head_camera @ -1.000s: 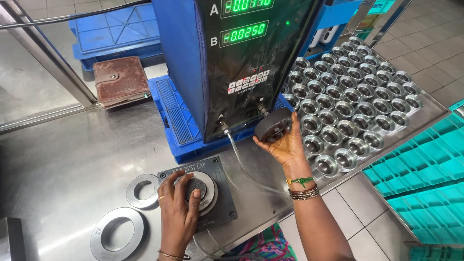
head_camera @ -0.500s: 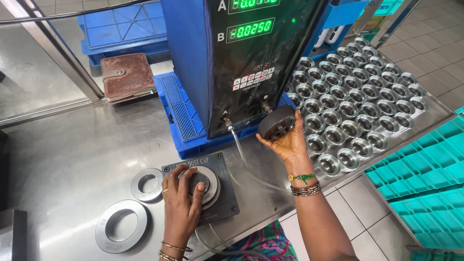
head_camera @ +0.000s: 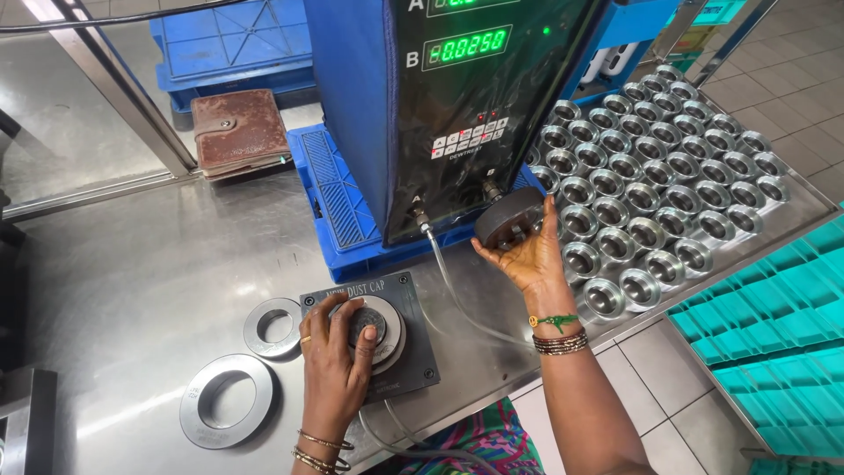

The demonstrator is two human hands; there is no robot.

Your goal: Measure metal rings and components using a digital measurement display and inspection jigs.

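Two hands are at work on the steel counter. The left hand lies over a round metal part seated on a dark square gauge block, its fingers spread and curled around the part's rim, thumb on the top face. The right hand is raised beside the blue measuring unit and holds a dark round part cupped on upturned fingers, tilted, clear of the counter.

To do this step well, I judge the seated part should be pressed flat and square on the block, with steady, even pressure from the fingertips and no rocking, so the green readout can settle. The thin hose running from the unit to the block should stay unkinked and clear of the wrist.

The seated part sits directly under the left fingers, touching them. The dark round part rests in the right palm, just beside the tray of shiny cups. Two flat metal rings lie on the counter left of the block, and a brown wallet sits farther back.
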